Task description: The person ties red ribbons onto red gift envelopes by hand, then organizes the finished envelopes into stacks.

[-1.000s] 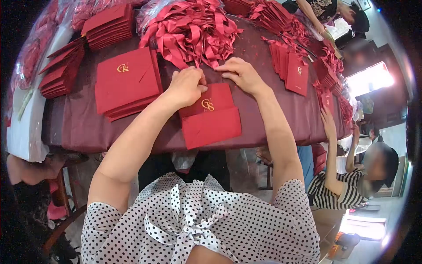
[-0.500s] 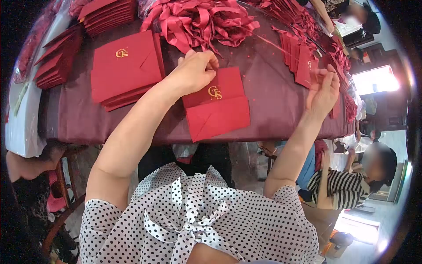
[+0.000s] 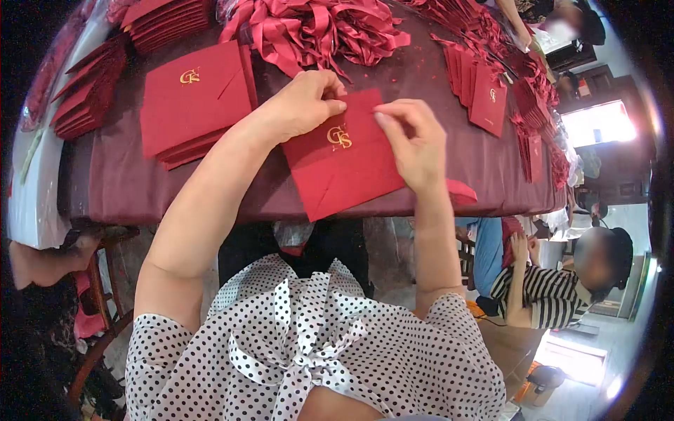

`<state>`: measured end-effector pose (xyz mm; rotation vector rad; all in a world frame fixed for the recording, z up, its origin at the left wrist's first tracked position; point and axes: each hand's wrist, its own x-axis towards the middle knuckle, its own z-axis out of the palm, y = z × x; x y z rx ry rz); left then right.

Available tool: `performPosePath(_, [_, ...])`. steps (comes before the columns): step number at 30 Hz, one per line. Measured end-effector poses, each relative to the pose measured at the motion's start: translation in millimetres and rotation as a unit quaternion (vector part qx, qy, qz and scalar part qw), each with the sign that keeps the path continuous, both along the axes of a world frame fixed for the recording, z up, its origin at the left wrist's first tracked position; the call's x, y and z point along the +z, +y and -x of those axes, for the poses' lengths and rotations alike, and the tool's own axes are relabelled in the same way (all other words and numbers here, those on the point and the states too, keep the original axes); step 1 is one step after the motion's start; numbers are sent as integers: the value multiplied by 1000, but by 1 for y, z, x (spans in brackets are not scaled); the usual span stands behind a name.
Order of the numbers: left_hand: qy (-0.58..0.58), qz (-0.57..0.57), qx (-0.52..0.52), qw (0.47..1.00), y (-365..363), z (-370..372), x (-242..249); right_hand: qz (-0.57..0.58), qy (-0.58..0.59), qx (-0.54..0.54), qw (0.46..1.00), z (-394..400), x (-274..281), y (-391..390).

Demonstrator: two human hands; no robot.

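Observation:
A red folded card (image 3: 342, 165) with gold lettering lies in front of me, angled, its lower corner near the table edge. My left hand (image 3: 309, 105) is closed at its upper left, fingertips curled and thumb over the top part. My right hand (image 3: 418, 144) is closed in a pinch at the upper right side, thumb against index finger. What either pinch holds is hidden. A strip of red ribbon (image 3: 462, 191) shows just right of my right wrist; its other end is out of sight behind the hand.
A stack of red cards (image 3: 200, 105) lies left of my left arm, with further stacks (image 3: 88, 91) beyond. A heap of loose red ribbon (image 3: 316, 35) lies ahead. Ribboned red cards (image 3: 486, 102) line the right side. A person in a striped shirt (image 3: 554, 298) sits at right.
My right hand has swung left from beside the cards on the right to the card in front of me. That card has turned slightly. My left hand has moved up a little.

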<state>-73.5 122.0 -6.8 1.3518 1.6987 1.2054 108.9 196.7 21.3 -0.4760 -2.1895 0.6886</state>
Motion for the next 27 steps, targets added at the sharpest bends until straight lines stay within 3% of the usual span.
performPosePath(4, [-47,-1,-27,999,-1,5,4,81,-54,-60,993,14,-7,-8])
performPosePath(13, [-98,-6,-50,994,1,5,-2,-126,-66,-53,988,22,-17,-10])
performPosePath(15, [-89,-2,-54,995,2,5,-4,-266,-128,-33,955,22,-17,-10])
performPosePath(19, [-96,-8,-58,994,1,3,-2,-300,-116,-10,947,18,-11,-2])
performPosePath(21, [-140,8,-84,987,-1,4,2,-102,-64,9,993,15,-12,1])
performPosePath(22, [-139,7,-86,987,-1,5,2,-103,-63,7,993,13,-10,0])
performPosePath(24, [-198,-4,-103,975,-3,6,3,36,-50,-2,998,12,-4,-5])
performPosePath(27, [-219,2,-98,971,-3,7,2,32,-47,-3,998,13,-1,-9])
